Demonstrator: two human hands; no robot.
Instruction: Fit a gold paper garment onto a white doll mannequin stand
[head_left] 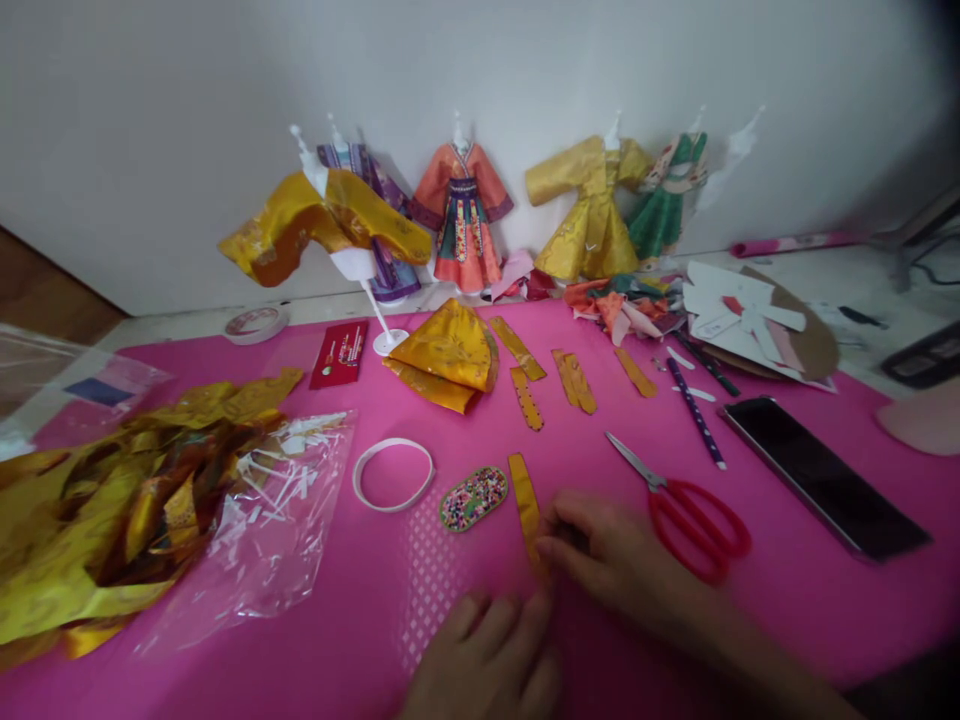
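Gold strip (pixel 524 503) lies flat on the pink mat (pixel 787 590), near the front edge at the middle, running near-to-far just right of a beaded oval (pixel 473 497). It looks thin, light and limp, probably foil-faced fabric or paper, so it should crease easily and slide on the mat; its near end, where the fingers already are, seems the natural place to pinch it, with the other hand flattening it.

At far left sits a heap of gold fabric (pixel 112 510), partly under a clear bag (pixel 262 520) of white plastic pieces. Beyond, a tape roll (pixel 255 322) and a red card (pixel 340 354). A white ring (pixel 393 474) lies left of the oval. A doll stand (pixel 330 225) wears a gold robe, with a folded gold skirt (pixel 448 355) at its foot.

The left hand (pixel 487 660) rests palm down on the mat at the near edge, fingers loosely spread, holding nothing; its fingertips lie just near of the strip's end. The right hand (pixel 607 555) comes in from the right, fingers drawn together at the strip's near end; whether it truly grips the strip I cannot tell through the blur.

Farther off lie more gold strips (pixel 574 380). Along the wall stand dressed dolls (pixel 459 215). Right of the hands are red scissors (pixel 686 515), a dotted pen (pixel 696 412), a phone (pixel 821 475), and paper patterns (pixel 742 315) at far right.
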